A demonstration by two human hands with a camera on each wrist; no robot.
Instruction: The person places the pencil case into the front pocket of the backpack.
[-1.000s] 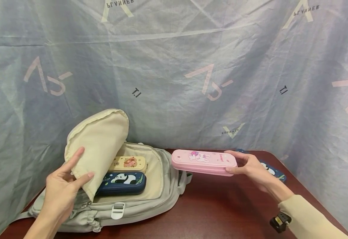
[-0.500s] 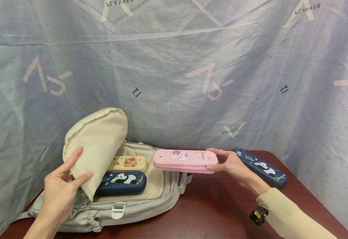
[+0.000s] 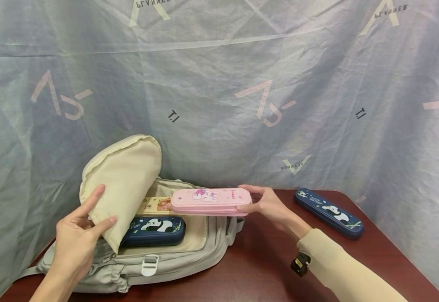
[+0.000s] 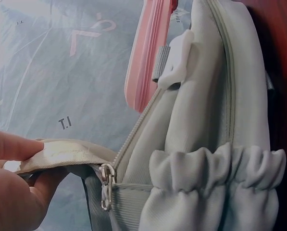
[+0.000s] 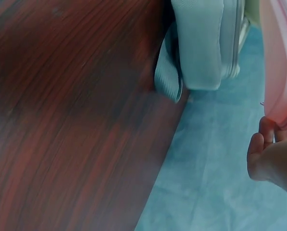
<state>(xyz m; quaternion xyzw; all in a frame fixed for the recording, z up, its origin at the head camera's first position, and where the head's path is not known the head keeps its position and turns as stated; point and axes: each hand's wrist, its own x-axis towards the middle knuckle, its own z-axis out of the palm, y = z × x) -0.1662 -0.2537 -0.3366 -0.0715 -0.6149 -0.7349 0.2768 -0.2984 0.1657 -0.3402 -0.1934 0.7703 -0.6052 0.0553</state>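
My right hand (image 3: 266,205) grips the right end of a pink pencil case (image 3: 209,200) with a rabbit print, held up over the right part of a grey-green backpack (image 3: 189,268). The left hand (image 3: 77,235) pinches the edge of the backpack's cream-lined flap (image 3: 123,180) and holds it raised; the left wrist view shows thumb and fingers on either side of the flap edge (image 4: 61,153). Inside the open bag lie a dark blue panda pencil case (image 3: 159,230) and, behind it, a yellow pencil case (image 3: 153,205), partly covered by the pink one and the flap.
Another dark blue panda pencil case (image 3: 328,213) lies at the right rear of the reddish-brown table (image 3: 264,260). A grey printed curtain (image 3: 219,105) hangs close behind the table and along its sides. A strap (image 5: 168,67) sticks out from the backpack's end.
The right hand has carried the pink pencil case leftward, from beside the backpack to above it, uncovering the panda case on the table. The left hand and flap have hardly moved.
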